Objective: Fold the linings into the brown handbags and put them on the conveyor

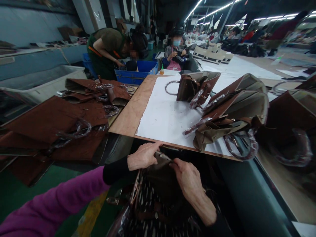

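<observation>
Fabric (160, 176), olive, is pinched by both left hand (143, 155) and right hand (189, 179) beside the near edge of the tabletop (132, 115), left of brown bags (225, 108).

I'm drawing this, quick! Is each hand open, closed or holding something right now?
Left hand: partly curled beside the olive fabric; can't tell if it's gripping.
Right hand: closed, pinching the edge of the olive fabric.

The brown bags (41, 120) look like dull leather. Shiny, crinkly clear plastic (254, 147) wraps the handles (240, 155). The olive cloth (160, 179) looks dull and soft. The board (133, 108) is wood, under smooth white paper (163, 113). The purple sleeve (66, 194) is dull cloth.
</observation>
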A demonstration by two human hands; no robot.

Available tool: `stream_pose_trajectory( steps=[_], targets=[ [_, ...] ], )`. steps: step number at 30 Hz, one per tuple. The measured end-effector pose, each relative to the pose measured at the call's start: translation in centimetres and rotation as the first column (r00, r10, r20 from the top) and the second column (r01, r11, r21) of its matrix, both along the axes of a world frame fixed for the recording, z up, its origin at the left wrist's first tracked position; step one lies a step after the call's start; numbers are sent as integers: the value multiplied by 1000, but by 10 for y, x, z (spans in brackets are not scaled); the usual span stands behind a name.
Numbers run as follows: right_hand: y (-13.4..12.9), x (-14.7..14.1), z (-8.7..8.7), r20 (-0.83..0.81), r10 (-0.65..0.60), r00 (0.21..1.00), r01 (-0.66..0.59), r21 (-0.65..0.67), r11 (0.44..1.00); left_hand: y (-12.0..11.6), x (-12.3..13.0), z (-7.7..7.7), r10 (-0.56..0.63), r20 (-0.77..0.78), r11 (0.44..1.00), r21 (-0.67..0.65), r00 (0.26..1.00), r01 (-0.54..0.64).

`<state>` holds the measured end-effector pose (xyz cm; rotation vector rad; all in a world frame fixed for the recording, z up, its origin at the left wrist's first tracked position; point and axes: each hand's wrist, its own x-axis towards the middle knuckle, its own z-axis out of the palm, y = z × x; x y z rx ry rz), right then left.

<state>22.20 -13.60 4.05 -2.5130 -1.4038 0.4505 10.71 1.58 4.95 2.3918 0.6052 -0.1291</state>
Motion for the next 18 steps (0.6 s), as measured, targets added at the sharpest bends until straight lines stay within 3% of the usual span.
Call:
stream_pose_trajectory(
  steps=[4,6,13,18],
  targets=[
    [-1,5,0,-64,72,995,-71,8,997,20,-5,-7,-107,-14,927,-362,994,95],
    [-1,10,-1,-105,102,989,-101,21,995,25,-7,-7,-115,4,896,-432,993,106],
    [3,13,-16,-12,173,985,-170,138,976,19,-11,-2,-54,74,912,-402,996,79],
    [12,2,-19,180,233,956,-251,88,964,15,-10,-2,-72,71,955,-284,995,89]
  ],
)
